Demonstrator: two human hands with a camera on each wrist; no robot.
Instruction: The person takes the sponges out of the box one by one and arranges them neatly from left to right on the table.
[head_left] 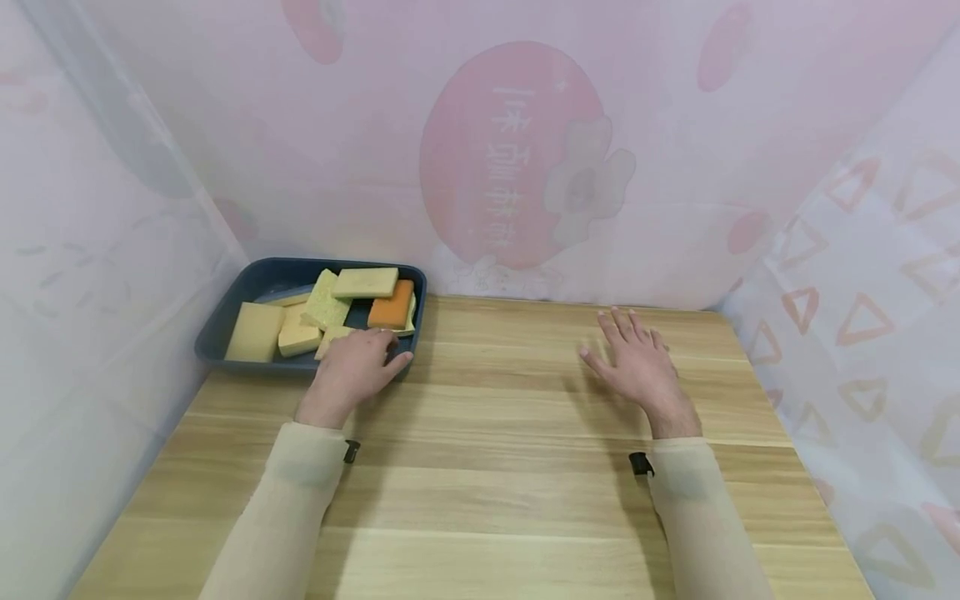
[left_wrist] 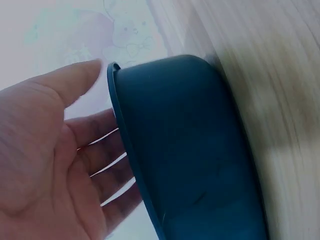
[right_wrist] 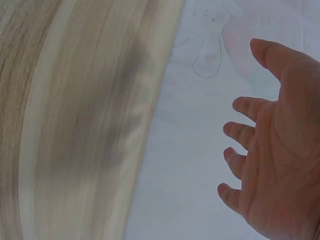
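Left hand [head_left: 352, 371] at near right corner of the dark blue tray [head_left: 225, 329], fingers over the rim and reaching inside, thumb along the outer wall. Left wrist view: the fingers [left_wrist: 102, 165] lie fairly straight and slightly apart on the inner side of the tray wall [left_wrist: 190, 150], thumb up by the rim; cannot tell if they clamp the rim, so grip reads as spread, touching not pinching.

Tray sits at far left of the wooden tabletop [head_left: 510, 467], against the side curtain, close to the back curtain. Inside: pile of sponges, mostly pale yellow [head_left: 255, 332], one flat yellow piece on top [head_left: 365, 282], one orange sponge [head_left: 392, 310] at the right end just beyond the left fingertips. Fingertips rest on or just over a yellow piece at the near edge; contact partly hidden by the hand.

Right hand [head_left: 637, 362] well apart from the tray, on the right half of the tabletop, palm down, fingers spread and straight, holding nothing. Right wrist view blurred: open palm [right_wrist: 280, 165], fingers apart, above the wood.

Pink printed curtain [head_left: 517, 158] closes the back; translucent sheets on both sides. Bare wood between the hands.
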